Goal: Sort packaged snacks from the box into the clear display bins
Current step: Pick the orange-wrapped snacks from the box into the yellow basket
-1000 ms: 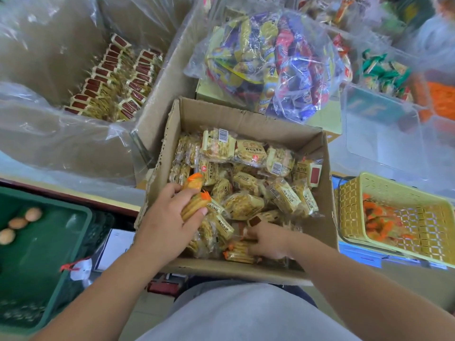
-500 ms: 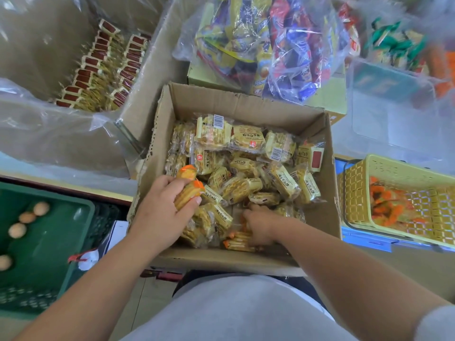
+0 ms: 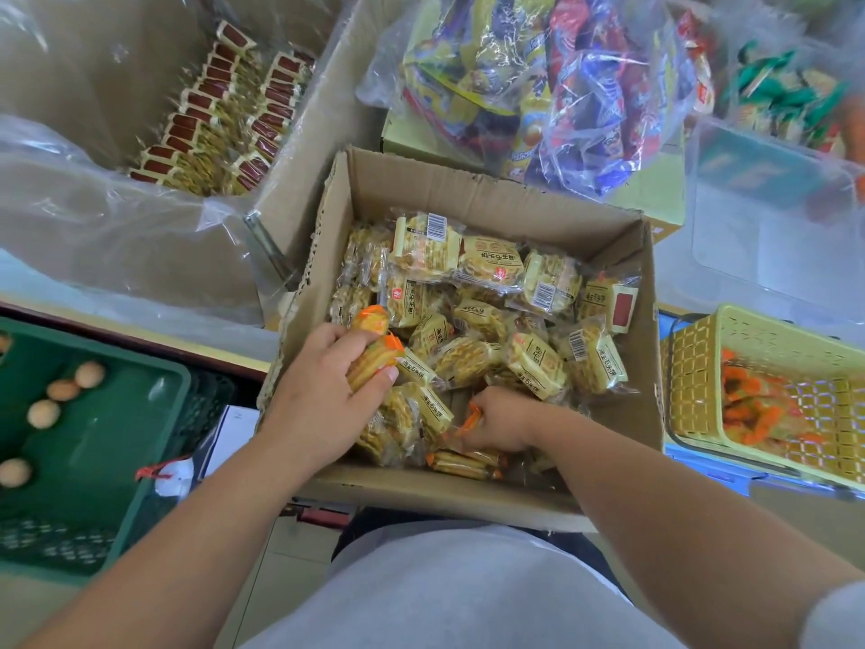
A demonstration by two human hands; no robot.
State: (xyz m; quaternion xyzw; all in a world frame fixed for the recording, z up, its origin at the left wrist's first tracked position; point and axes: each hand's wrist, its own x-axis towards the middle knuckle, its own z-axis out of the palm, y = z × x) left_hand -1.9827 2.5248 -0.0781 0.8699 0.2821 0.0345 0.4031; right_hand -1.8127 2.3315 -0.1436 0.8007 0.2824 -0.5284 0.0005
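Two hands down inside the open cardboard box (image 3: 468, 199), seen from the single head view. Left hand (image 3: 323, 391), at the box's near-left corner, closed round a couple of orange-ended snack packets (image 3: 374, 363), thumb pressing them against the fingers. Right hand (image 3: 501, 423), toward the box's near wall, curled over a further orange-ended packet (image 3: 470, 421); grip looks closed, though the fingers themselves hidden under the knuckles. More of the same kind lying flat against the near wall (image 3: 463, 461). Filling the rest of the box, a loose heap of yellow cracker packets (image 3: 487, 316), some barcode side up. Right of the box, a yellow lattice basket (image 3: 702, 367) already holding orange-wrapped pieces. Beyond the box's far-right corner, a clear bin (image 3: 772, 236), mostly bare inside. Beyond its far wall, a large bag of mixed colourful snacks (image 3: 552, 82). Left of the box, a plastic-lined carton with rows of red-labelled packets (image 3: 210, 110); nearer, a green crate (image 3: 154, 381) with eggs. Judged by looks: packets light, crinkly, film slick, contents brittle and likely to crumble under a hard squeeze. Best taken across the middle with a soft grip, or by the crimped end seals, several at once only if held loosely.
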